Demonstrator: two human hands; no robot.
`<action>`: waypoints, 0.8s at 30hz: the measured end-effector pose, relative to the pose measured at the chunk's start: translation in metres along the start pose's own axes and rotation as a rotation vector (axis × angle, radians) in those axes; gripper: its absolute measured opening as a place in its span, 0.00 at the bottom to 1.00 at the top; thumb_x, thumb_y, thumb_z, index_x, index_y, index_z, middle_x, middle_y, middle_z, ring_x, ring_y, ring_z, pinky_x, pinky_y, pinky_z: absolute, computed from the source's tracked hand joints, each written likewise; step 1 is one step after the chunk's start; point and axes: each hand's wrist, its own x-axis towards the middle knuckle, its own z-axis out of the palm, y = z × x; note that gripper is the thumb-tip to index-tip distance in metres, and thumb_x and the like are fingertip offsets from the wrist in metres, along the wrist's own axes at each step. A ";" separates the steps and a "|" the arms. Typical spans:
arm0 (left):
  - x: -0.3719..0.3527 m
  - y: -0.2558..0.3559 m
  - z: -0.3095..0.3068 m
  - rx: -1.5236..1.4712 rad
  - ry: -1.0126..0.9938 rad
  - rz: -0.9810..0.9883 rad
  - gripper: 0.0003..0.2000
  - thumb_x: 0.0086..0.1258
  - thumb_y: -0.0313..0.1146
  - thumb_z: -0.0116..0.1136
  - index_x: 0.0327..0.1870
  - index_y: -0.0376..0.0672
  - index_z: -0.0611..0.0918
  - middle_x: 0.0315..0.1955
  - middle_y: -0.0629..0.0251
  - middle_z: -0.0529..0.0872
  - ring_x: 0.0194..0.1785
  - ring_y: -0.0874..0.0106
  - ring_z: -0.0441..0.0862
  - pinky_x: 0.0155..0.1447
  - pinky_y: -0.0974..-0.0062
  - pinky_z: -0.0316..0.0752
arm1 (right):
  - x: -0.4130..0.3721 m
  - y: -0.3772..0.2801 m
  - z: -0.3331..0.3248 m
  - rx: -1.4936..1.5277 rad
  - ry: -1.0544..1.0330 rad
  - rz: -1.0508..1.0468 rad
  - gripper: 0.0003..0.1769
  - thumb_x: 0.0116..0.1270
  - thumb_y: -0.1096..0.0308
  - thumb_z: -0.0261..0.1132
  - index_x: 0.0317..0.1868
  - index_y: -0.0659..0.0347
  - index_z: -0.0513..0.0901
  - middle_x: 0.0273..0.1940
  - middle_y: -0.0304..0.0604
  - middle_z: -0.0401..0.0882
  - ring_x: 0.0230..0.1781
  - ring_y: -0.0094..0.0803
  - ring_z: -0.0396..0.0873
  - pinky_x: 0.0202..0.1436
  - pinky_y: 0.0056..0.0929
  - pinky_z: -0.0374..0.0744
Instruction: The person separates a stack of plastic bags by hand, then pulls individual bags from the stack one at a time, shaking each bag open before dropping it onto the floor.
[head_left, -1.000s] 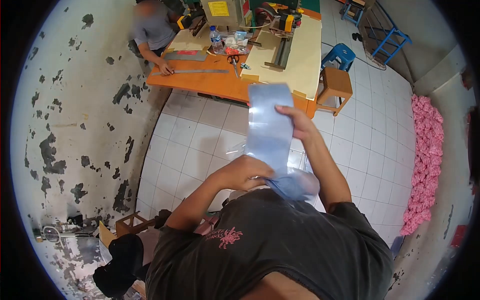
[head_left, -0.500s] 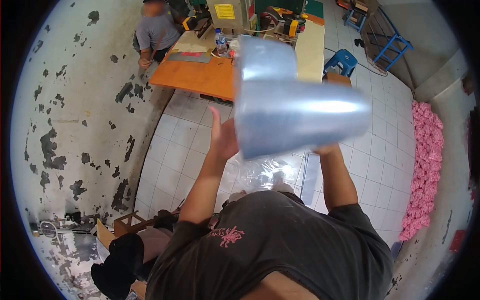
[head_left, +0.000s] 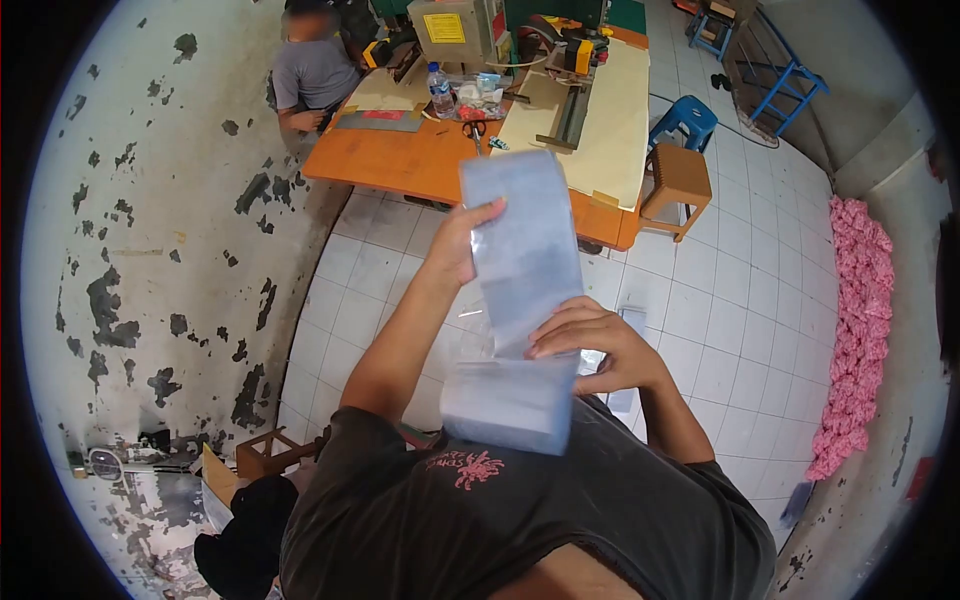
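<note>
A bundle of translucent bluish plastic sheets [head_left: 525, 230] is held up in front of my chest. Its lower part [head_left: 505, 405] bends over toward my shirt. My left hand [head_left: 462, 245] closes on the left edge, thumb across the top face and the other fingers hidden behind. On the right edge, lower down, my right hand [head_left: 600, 345] grips the sheets near the bend, with its fingers laid over them and its thumb below. Behind the bundle, some clear plastic on the floor shows in part.
Ahead stands an orange-topped table [head_left: 400, 155] with a water bottle [head_left: 440, 92], scissors [head_left: 475, 135] and a metal bar [head_left: 572, 115]. A brown stool [head_left: 680, 180] and a blue stool [head_left: 688, 122] stand right of it. Another person [head_left: 315, 70] is at back left. Pink braided material [head_left: 855, 330] hangs along the right wall.
The bundle has swung from lying sideways, blurred and folded, to pointing lengthwise away from me. My left hand now grips its left edge, and my right hand has come on top lower down.
</note>
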 end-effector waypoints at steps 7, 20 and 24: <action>-0.030 0.044 0.052 0.149 -0.035 0.441 0.19 0.66 0.28 0.66 0.56 0.34 0.77 0.46 0.57 0.85 0.48 0.67 0.84 0.54 0.68 0.80 | -0.028 0.063 -0.001 0.487 0.846 -0.017 0.21 0.73 0.48 0.59 0.50 0.57 0.81 0.55 0.42 0.80 0.59 0.34 0.74 0.68 0.42 0.65; -0.097 -0.021 0.042 0.853 -0.767 0.335 0.10 0.61 0.23 0.66 0.43 0.36 0.83 0.37 0.53 0.87 0.39 0.61 0.85 0.45 0.68 0.76 | -0.015 0.143 0.017 1.595 0.651 0.681 0.29 0.72 0.47 0.58 0.63 0.60 0.73 0.58 0.45 0.78 0.56 0.41 0.78 0.59 0.43 0.77; -0.106 -0.028 0.040 0.947 -0.857 0.255 0.10 0.64 0.25 0.64 0.46 0.36 0.82 0.36 0.50 0.86 0.40 0.53 0.84 0.44 0.65 0.76 | -0.008 0.164 0.010 1.424 0.741 0.770 0.30 0.67 0.53 0.67 0.62 0.63 0.73 0.54 0.48 0.81 0.54 0.42 0.80 0.61 0.43 0.77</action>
